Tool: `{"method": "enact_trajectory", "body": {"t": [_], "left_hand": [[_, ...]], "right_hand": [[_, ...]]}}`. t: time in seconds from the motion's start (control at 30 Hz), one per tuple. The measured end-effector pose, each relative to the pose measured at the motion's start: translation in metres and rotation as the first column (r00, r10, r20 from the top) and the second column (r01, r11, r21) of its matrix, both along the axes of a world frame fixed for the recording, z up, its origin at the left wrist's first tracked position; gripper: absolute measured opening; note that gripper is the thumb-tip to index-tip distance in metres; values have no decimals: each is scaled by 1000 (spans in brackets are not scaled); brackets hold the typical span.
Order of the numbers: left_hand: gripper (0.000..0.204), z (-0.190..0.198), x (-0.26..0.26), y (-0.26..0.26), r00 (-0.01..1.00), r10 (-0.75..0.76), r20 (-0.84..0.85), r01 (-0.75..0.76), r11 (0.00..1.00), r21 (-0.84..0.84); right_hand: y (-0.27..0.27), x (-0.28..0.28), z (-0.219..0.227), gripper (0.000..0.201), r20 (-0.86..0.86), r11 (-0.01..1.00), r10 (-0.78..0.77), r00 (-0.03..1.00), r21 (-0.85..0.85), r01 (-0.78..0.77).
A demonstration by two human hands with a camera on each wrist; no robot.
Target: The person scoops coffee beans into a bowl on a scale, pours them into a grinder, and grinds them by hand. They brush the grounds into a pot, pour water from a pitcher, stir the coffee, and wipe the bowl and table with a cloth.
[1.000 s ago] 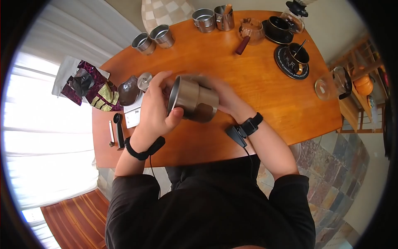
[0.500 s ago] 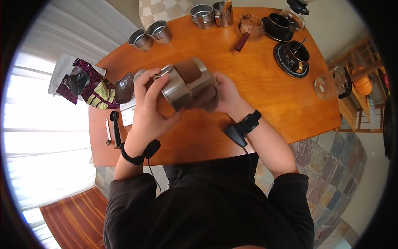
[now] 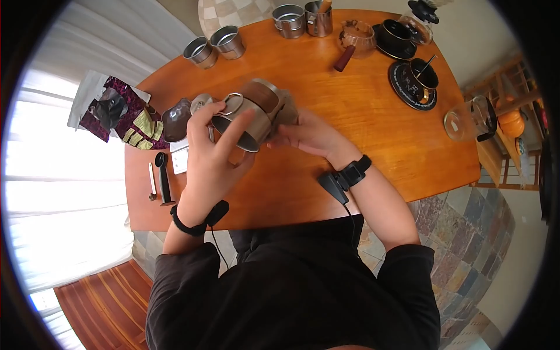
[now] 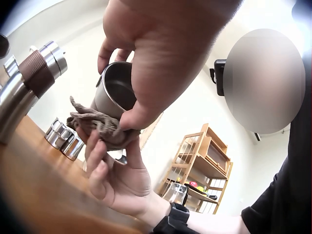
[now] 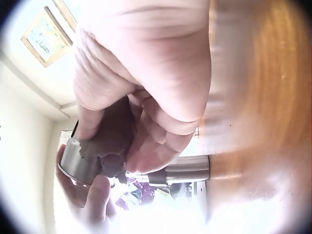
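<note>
My left hand (image 3: 207,154) grips a stainless steel cup (image 3: 256,122) by its rim, above the table. The cup is tilted, its mouth towards the lower left in the head view. It has a wire ring handle (image 3: 233,104) and a brown area near its base. A crumpled grey-brown cloth (image 4: 100,124) is pressed against the cup's lower part. Curled around this cloth are the fingers of my right hand (image 3: 315,134). Beyond the left hand, a metal cylinder with a ribbed brown band (image 4: 36,73) stands on the table.
Towards the left lie a purple bag (image 3: 119,116), a dark dish (image 3: 177,122) and a black scoop (image 3: 162,175). Several steel cups (image 3: 227,44) line the far edge. A brown pot (image 3: 357,38), a black cup (image 3: 424,76) on a saucer and a glass jug (image 3: 461,123) stand to the right.
The cup has turned between the hands: its mouth swung from facing left to lower left, and the ring handle came into view. My right hand shifted with the cloth around the base.
</note>
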State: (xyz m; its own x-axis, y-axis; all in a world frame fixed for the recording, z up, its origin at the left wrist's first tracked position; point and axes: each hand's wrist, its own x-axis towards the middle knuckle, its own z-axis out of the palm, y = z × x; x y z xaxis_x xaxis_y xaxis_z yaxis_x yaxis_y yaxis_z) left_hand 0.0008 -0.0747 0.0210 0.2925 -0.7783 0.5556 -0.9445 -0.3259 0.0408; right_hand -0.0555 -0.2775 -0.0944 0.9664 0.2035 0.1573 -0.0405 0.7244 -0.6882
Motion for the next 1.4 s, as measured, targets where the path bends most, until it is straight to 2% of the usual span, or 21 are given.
{"method": "enact_trajectory", "body": {"t": [0.03, 0.1, 0.2, 0.33, 0.4, 0.43, 0.5, 0.53, 0.6, 0.63, 0.7, 0.83, 0.93, 1.0, 1.03, 1.1, 1.23, 1.27, 1.3, 1.33, 1.4], "left_hand": [[69, -2, -2, 0, 1000, 2, -2, -2, 1000, 0], [66, -7, -6, -1, 983, 52, -178, -68, 994, -87], [66, -5, -12, -3, 963, 112, -245, -127, 991, -46], [66, -3, -15, -2, 986, 114, -119, -111, 993, 33], [66, 0, -19, -3, 980, 113, -164, -91, 987, 133], [66, -2, -19, -4, 980, 112, -164, -91, 987, 133], [69, -7, -20, -7, 952, 140, -274, -98, 982, 160], [69, -6, -20, -8, 951, 137, -275, -95, 982, 161], [72, -1, -20, -10, 875, 155, -458, -94, 984, 154], [72, 0, -20, -11, 875, 155, -458, -93, 984, 155], [73, 2, -19, -12, 836, 53, -546, -31, 998, 49], [75, 2, -19, -9, 820, -8, -572, 9, 1000, -1], [79, 0, -18, -6, 805, -77, -588, 62, 997, -46], [83, 1, -19, -5, 599, -173, -782, 70, 984, -164], [83, 0, -19, -6, 598, -172, -783, 70, 984, -163], [82, -5, -16, -8, 641, -235, -731, 67, 966, -251], [82, -12, -13, -7, 695, -245, -676, 73, 960, -272], [80, -12, -12, -7, 771, -219, -598, 82, 966, -247], [79, -12, -11, -6, 837, -192, -513, 87, 971, -221], [79, -9, -11, -5, 837, -193, -512, 87, 971, -223], [76, 5, -13, -5, 921, -158, -356, 119, 984, -129]], "right_hand": [[1, 0, -1, 38, -2, 1000, 2, 1000, 0, -2], [1, 2, -4, 41, 20, 999, -38, 999, -20, 39], [0, -1, 4, 48, 30, 992, -83, 996, -88, 86], [3, 1, 9, 59, 93, 989, -127, 988, -57, 133], [3, 0, 19, 61, 168, 969, -248, 954, 28, 247], [1, 0, 21, 61, 168, 969, -248, 954, 28, 247], [-7, 0, 22, 52, 91, 973, -123, 988, 209, 102], [-8, -1, 23, 52, 89, 972, -126, 988, 210, 106], [-9, 0, 25, 43, 4, 941, -99, 995, 326, 93], [-8, 0, 25, 43, 3, 941, -100, 995, 326, 94], [-5, -1, 25, 41, 82, 971, -231, 970, -41, 234], [-5, -3, 22, 40, 87, 975, -217, 972, 57, 213], [-10, -2, 14, 39, -4, 972, -164, 987, 173, 162], [-9, -3, 4, 39, -126, 973, -103, 987, 194, 127], [-9, -3, 2, 39, -128, 973, -103, 986, 194, 127], [-9, -2, -1, 40, -131, 933, 6, 991, 359, 41], [-16, 1, -9, 41, -65, 914, 96, 993, 401, -62], [-19, 2, -10, 40, 107, 870, 190, 976, 442, -217], [-19, 3, -12, 40, 193, 841, 231, 954, 453, -295], [-18, 3, -14, 40, 278, 809, 269, 922, 453, -373], [-16, 1, -16, 40, 93, 839, 253, 963, 474, -266]]}}
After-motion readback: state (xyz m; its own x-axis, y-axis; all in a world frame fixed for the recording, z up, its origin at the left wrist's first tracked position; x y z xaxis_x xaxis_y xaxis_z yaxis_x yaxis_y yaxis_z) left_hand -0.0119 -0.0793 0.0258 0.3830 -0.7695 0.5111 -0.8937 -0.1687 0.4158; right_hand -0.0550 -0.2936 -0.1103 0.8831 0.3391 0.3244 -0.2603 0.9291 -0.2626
